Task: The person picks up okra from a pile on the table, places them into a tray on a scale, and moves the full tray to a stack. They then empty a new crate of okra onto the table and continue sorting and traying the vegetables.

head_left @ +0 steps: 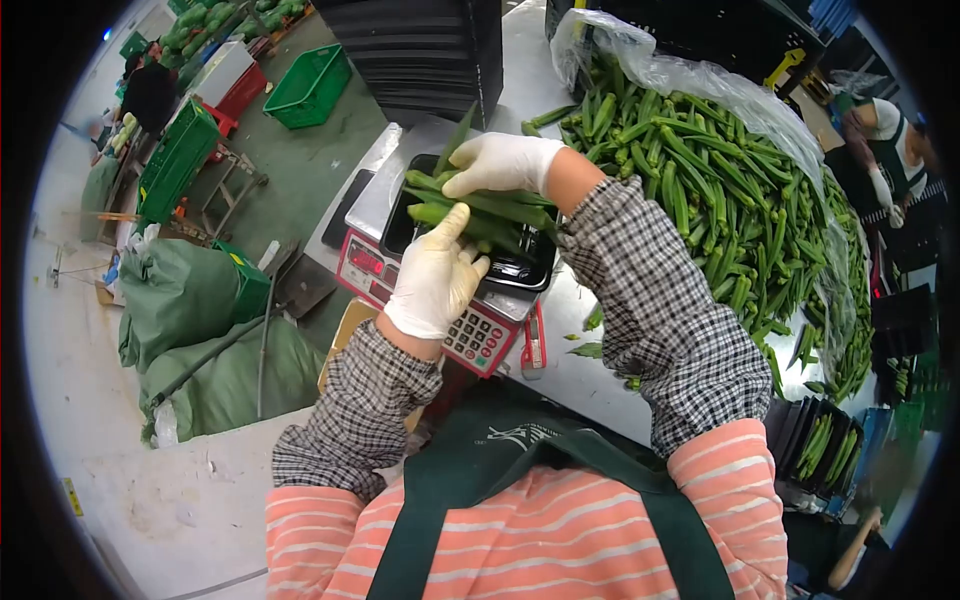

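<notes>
A black tray point(522, 273) rests on a red and white digital scale point(478, 338). Over the tray, my gloved left hand point(437, 272) holds several green okra pods point(490, 212) from the near left side, thumb and fingers against them. My gloved right hand point(505, 165) grips the same bunch from above, its fingers curled over the pods. One pod points up beside the right fingertips. Right of the scale, a large pile of okra point(700, 180) lies on clear plastic sheeting on the metal table.
Stacked black trays point(415, 50) stand behind the scale. A red-handled tool point(534, 340) lies right of it. Green sacks point(190, 305) and green crates point(308, 86) are on the floor at left. Filled trays point(826, 447) sit at lower right. Another person point(890, 150) stands at far right.
</notes>
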Motion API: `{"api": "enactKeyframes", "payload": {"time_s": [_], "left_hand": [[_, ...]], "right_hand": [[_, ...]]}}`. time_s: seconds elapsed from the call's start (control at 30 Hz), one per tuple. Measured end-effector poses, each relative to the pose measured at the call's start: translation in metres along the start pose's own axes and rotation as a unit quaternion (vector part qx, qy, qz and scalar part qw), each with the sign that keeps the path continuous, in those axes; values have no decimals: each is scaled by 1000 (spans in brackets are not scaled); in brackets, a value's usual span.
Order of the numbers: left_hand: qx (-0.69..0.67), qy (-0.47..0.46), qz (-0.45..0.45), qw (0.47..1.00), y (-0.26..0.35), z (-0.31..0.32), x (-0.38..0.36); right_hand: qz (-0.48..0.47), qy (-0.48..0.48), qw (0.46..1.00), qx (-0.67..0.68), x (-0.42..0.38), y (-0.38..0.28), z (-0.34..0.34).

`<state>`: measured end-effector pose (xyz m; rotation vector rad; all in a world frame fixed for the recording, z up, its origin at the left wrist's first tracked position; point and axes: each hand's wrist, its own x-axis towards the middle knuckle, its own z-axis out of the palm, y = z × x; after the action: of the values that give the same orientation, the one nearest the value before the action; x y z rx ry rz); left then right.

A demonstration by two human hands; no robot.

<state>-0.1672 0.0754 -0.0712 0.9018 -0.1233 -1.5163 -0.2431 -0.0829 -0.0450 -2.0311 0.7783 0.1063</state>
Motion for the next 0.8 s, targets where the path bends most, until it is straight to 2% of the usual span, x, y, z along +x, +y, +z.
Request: {"api": "enactKeyframes", "payload": {"time_s": [0.1, 0.2, 0.27, 0.3, 0.33, 0.37, 0.4, 0.47, 0.53, 0.6, 0.67, 0.7, 0.8], "left_hand": [[82, -10, -52, 995, 24, -6, -23], [148, -126, -56, 979, 61, -41, -44], [209, -161, 36, 964, 97, -50, -43], [244, -112, 147, 952, 107, -50, -35], [287, -97, 227, 926, 121, -52, -23], [317, -62, 265, 908, 133, -48, -17], [346, -76, 294, 888, 141, -47, -9], [435, -60, 310, 843, 149, -38, 5], [571, -68, 334, 747, 146, -29, 21], [592, -122, 303, 737, 139, -31, 46], [632, -147, 310, 694, 131, -29, 67], [651, -162, 320, 669, 130, -28, 76], [700, -199, 331, 600, 123, -27, 99]], "right_hand": [[-68, 98, 993, 24, -18, 7, -4], [-91, 196, 975, 42, -54, 17, -19], [-72, 233, 970, 23, -79, 30, -22], [-57, 243, 968, 24, -91, 35, -17], [-42, 251, 967, 23, -104, 39, -11], [-17, 248, 968, 47, -114, 41, -5], [8, 244, 967, 71, -123, 44, 1], [13, 303, 952, 44, -132, 65, 15], [36, 332, 941, 47, -137, 71, 26], [9, 347, 937, 42, -132, 71, 39], [-9, 345, 938, -6, -124, 54, 46], [-75, 369, 921, -99, -117, 50, 51], [-102, 355, 906, -207, -97, 35, 60]]}}
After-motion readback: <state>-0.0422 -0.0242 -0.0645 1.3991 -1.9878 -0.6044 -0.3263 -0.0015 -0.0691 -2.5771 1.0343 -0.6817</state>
